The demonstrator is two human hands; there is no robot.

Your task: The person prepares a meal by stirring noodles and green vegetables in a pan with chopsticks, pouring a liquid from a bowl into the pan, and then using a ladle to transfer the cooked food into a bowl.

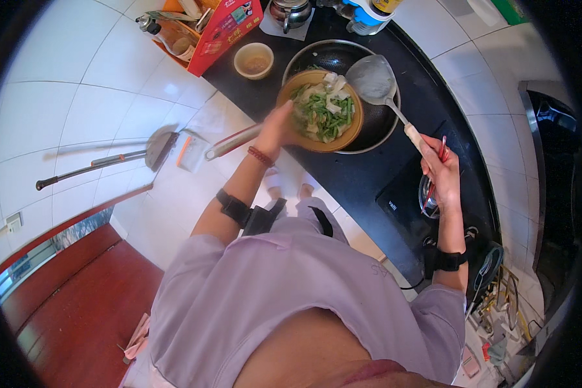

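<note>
My left hand (277, 125) grips the near-left side of a yellow-brown bowl (356, 130), holding it above a black wok (380, 128). Chopped green vegetables (322, 114) mixed with pale, flat pieces fill the bowl. A long-handled metal wok spatula (372, 80) is in my right hand (441, 167), its blade over the wok's right side, close to the bowl. The same hand also has a slim red utensil (431, 190), mostly covered by the fingers. Below the bowl, the wok's handle (233, 141) sticks out to the left past the counter edge. The bowl hides much of the wok's inside.
On the black counter (330, 169), a small bowl (253, 60) with brownish contents stands left of the wok. Behind are a red carton (228, 36) with bottles, a metal pot (291, 14) and a condiment rack (368, 19). A metal bowl (427, 196) sits beneath my right hand.
</note>
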